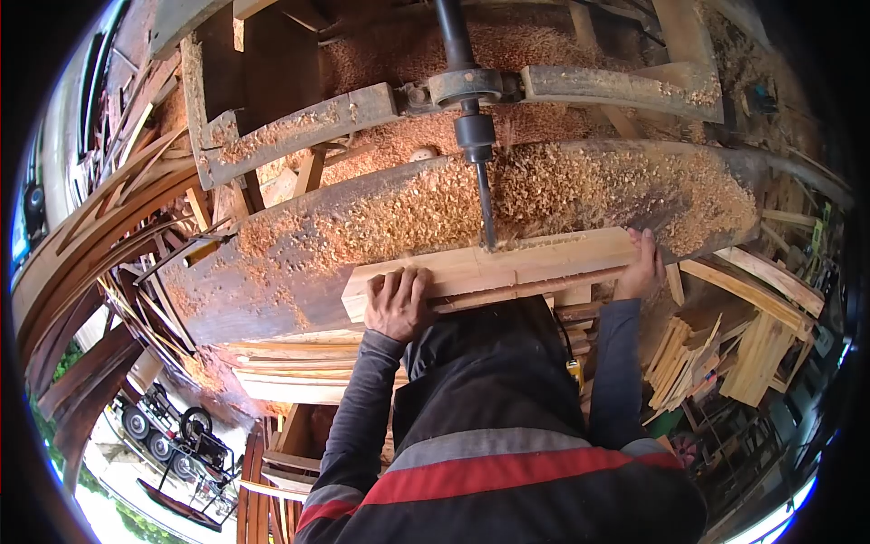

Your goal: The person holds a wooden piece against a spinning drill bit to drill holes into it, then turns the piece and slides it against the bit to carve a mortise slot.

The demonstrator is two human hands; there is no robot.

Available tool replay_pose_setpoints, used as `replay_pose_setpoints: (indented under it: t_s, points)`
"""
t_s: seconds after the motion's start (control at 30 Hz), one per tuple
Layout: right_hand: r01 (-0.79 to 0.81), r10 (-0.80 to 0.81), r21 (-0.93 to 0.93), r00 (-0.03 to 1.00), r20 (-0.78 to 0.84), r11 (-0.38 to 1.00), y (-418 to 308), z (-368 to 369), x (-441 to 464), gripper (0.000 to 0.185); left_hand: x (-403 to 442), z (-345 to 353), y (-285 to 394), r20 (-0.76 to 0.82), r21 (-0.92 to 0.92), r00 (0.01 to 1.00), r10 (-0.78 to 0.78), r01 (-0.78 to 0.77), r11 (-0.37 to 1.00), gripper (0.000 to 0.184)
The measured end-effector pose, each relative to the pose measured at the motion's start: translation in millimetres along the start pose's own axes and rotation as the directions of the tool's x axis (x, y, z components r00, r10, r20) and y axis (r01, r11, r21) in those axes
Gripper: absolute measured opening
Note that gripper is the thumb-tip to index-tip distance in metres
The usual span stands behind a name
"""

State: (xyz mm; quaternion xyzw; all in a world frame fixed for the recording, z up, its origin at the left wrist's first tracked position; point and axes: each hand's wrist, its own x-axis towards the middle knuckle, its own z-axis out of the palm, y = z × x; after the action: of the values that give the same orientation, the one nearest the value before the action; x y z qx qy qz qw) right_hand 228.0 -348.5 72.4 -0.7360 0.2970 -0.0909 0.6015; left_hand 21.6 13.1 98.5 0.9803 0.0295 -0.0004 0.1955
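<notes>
A pale wooden beam (517, 265) lies lengthwise across the front of the wooden worktable (263, 295), against my body. My left hand (399, 304) is closed over the beam near its left end, fingers bent on the top face. At the far right end, my right hand (642, 266) grips the beam, its thumb side partly hidden. Between the hands, a long drill bit (486, 204) points down from a chuck (475, 134). Its tip meets the beam's back edge; whether it is inside the wood cannot be told.
Wood shavings (562, 190) cover much of the worktable behind the beam. A wooden frame (308, 127) carries the drill spindle. Stacked boards (299, 367) lie at front left, more offcuts (693, 358) at right. Long curved planks (100, 227) lean at the left. A motorcycle (195, 444) stands beyond, lower left.
</notes>
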Motion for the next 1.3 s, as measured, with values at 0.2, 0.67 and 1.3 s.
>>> replay_pose_setpoints:
  t_s: [0.2, 0.67, 1.3]
  points:
    - [0.025, -0.028, 0.06, 0.998, 0.051, 0.998, -1.4, 13.9, 12.1, 0.029, 2.9, 0.3, 3.1, -0.01, 0.022, 0.999, -0.053, 0.053, 0.998, 0.061]
    - [0.013, -0.027, 0.087, 0.985, 0.168, 0.996, -32.7, 63.2, 29.2, 0.028, 5.1, 4.3, 14.7, -0.065, 0.061, 0.987, -0.147, 0.151, 0.987, 0.059]
    - [0.158, -0.149, -0.048, 0.977, 0.156, 0.986, 6.8, 26.6, 25.6, 0.037, -11.8, 13.7, 4.7, -0.093, 0.096, 0.993, -0.067, 0.076, 0.992, 0.062]
